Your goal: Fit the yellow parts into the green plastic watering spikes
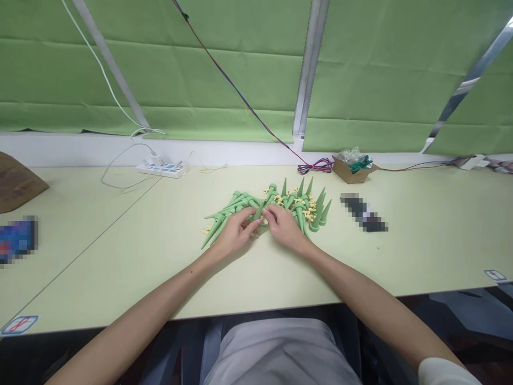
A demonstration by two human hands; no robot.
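Note:
My left hand (pixel 239 231) is closed around a green plastic watering spike (pixel 259 209), its tapered end pointing up between thumb and fingers. Right beside it, my right hand (pixel 284 227) pinches at the base of that spike; a speck of yellow shows there, but the fingers hide what they grip. Just beyond both hands lies a loose pile of similar green spikes (pixel 300 208), some lying flat and others standing point up. Small yellow valve-like pieces (pixel 309 213) are scattered among them, mostly on the right of the pile.
A small cardboard box (pixel 352 172) with clear plastic and green stuff stands at the back, by coiled red-blue wire (pixel 316 166). A white power strip (pixel 164 169) is at back left. A blurred dark item (pixel 364 213) lies right, a brown object (pixel 18 184) far left.

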